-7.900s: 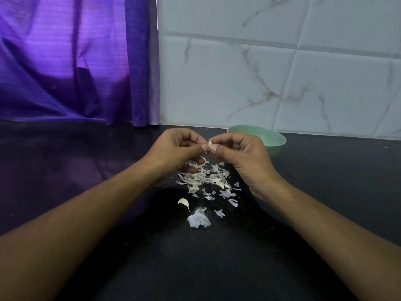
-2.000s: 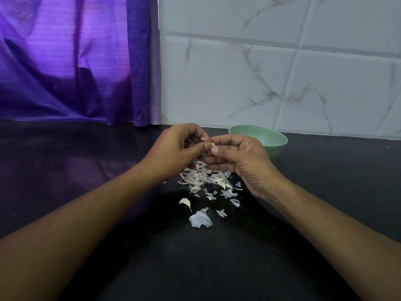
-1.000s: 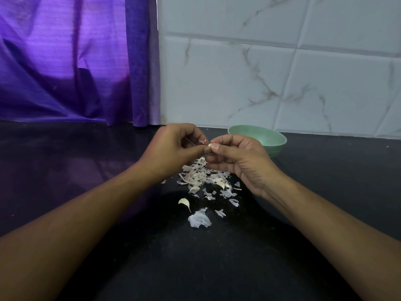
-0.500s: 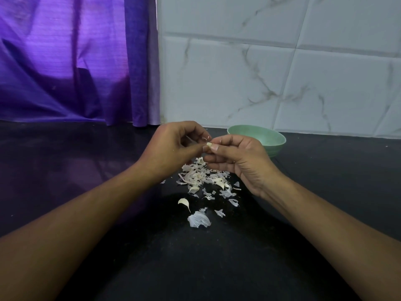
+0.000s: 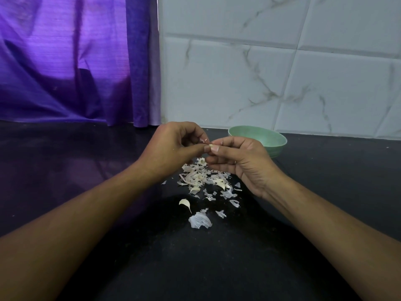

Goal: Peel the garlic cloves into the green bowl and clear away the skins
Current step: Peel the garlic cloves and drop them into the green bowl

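Barely shifted, left hand and right hand pinch one small pale clove over papery skins.

Bare left hand, bare right hand

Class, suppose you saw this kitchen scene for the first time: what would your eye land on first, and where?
Two hands meet mid-frame, left hand and right hand pinching a small garlic clove together. Below them pale skins lie scattered on the black counter. A green bowl sits behind the right hand, and a purple curtain fills the upper left.
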The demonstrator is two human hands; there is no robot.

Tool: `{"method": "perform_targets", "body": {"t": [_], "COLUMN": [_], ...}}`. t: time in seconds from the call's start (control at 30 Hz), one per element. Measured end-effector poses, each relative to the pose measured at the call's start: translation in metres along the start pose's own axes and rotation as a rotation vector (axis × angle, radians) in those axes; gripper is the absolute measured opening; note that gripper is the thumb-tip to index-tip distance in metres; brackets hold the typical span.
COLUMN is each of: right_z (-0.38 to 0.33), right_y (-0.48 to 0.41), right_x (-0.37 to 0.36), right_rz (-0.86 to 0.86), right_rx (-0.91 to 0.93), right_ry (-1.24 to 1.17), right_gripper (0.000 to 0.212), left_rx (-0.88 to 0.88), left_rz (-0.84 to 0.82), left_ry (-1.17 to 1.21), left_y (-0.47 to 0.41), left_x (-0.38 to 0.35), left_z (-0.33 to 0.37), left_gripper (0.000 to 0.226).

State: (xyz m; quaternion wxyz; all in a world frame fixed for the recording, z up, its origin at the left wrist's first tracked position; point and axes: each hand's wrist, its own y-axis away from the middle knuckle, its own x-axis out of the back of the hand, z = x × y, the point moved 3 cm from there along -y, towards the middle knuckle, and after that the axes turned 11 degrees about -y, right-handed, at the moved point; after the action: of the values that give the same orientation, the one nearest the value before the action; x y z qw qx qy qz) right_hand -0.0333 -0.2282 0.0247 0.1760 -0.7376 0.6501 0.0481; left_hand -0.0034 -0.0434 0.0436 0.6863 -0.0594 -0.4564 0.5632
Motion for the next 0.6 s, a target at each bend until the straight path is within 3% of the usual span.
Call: {"method": "perform_targets", "body": {"t": [0.37, 0.5, 0.6], "right_z": [0.0020, 0.0033, 0.0024], "right_y": [0.0013, 0.0013, 0.0017], "right_x": [-0.0021, -0.0030, -0.0035], "right_rz": [0.004, 0.007, 0.026], "right_rx": [-0.031, -0.037, -0.015], "right_ry": [-0.068, -0.087, -0.114], "right_gripper": [0.017, 0.027, 0.019], "left_rx": [0.024, 0.029, 0.054], "left_rz": [-0.051, -0.050, -0.016], "left_ry": [-0.013, -0.018, -0.003], "left_y": [-0.0003, 0.0007, 0.0010], "left_x": [-0.0054, -0.0084, -0.0080], "left_z": [-0.0057, -0.0059, -0.0050], "left_gripper": [0.006, 0.006, 0.006]}}
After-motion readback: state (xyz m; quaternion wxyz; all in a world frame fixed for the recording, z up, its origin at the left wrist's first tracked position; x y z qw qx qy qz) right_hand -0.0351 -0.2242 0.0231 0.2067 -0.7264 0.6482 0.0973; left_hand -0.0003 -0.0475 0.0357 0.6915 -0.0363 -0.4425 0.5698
